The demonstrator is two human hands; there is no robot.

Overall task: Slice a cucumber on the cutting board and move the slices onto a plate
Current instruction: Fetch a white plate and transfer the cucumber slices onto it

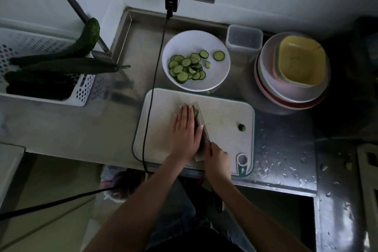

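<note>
On the white cutting board my left hand lies flat with straight fingers over cucumber slices, pressing them against the knife blade. My right hand grips the knife handle at the board's near edge. Most of the slices are hidden under my left hand. A cucumber end piece lies alone on the board's right side. Behind the board stands a white plate with several cucumber slices in it.
A white perforated basket at the left holds several whole cucumbers. A stack of bowls and a clear plastic box stand at the back right. A black cable runs from the wall socket past the board's left edge. Water drops lie on the steel counter at right.
</note>
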